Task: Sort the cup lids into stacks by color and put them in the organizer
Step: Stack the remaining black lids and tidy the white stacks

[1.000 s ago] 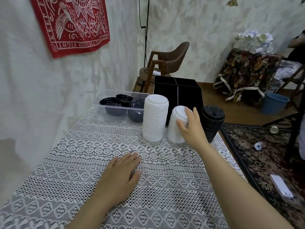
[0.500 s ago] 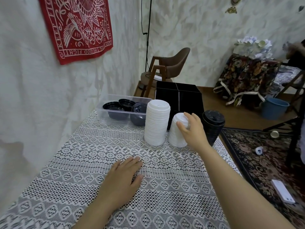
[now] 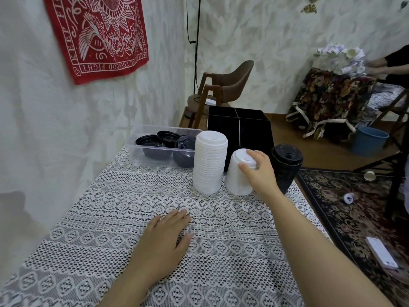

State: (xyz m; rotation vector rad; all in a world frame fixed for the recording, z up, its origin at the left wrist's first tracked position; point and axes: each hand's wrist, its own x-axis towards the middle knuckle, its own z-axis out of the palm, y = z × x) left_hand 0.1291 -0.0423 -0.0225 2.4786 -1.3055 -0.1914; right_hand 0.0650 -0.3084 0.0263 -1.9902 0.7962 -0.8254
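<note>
Lids: 3 ribbed stacks nr desk [image 3: 99, 218] far-right corner, 2 white, 1 black.
Right grip [image 3: 259, 171] holds top of shorter white stack [image 3: 236, 180], betw. taller white stack [image 3: 210, 162] & black stack [image 3: 287, 169] at right edge; left grip [image 3: 163, 238] flat on lace, mid-desk. 3 loose black lids [image 3: 149, 140] in clear bin [image 3: 152, 157], far-left corner; black organizer [image 3: 254, 131] at far edge.
</note>
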